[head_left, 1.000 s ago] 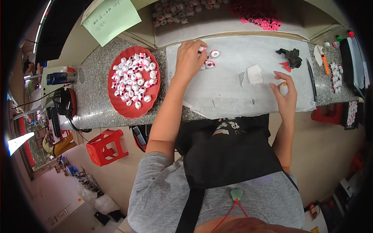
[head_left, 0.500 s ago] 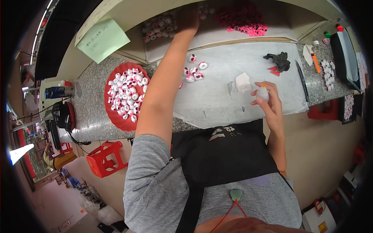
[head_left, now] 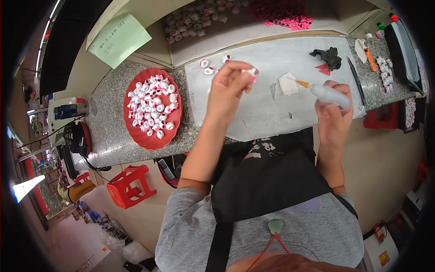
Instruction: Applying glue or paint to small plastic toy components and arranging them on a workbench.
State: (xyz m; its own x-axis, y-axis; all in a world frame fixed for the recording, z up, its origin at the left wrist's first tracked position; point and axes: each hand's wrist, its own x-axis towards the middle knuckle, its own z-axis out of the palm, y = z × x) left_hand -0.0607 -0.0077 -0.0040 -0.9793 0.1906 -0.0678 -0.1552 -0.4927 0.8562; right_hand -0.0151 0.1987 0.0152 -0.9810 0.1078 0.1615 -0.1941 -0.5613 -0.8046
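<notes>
Between the thumb and fingers of my left hand (head_left: 229, 93) is a small white-and-pink ring-shaped piece (head_left: 252, 74), held above the paper sheet (head_left: 263, 118). My right hand (head_left: 334, 113) grips a translucent squeeze bottle (head_left: 330, 95). Its yellow needle tip points left, over or beside a folded white pad (head_left: 288, 85); I cannot tell whether they touch. A few similar pieces (head_left: 209, 71) lie on the paper behind my left hand, which partly covers that area. To the left, a red scalloped plate (head_left: 154, 143) carries many more.
A shelf at the back holds a heap of white pieces (head_left: 190, 29) and a pile of pink bits (head_left: 290, 20). A crumpled black cloth (head_left: 331, 59), a black pen-like stick (head_left: 356, 81) and an orange cutter (head_left: 370, 60) lie right. A green note (head_left: 120, 41) hangs at the left.
My left hand has come back from the shelf to above the paper, now with a piece in its fingers. The bottle in my right hand has tipped from upright to pointing left.
</notes>
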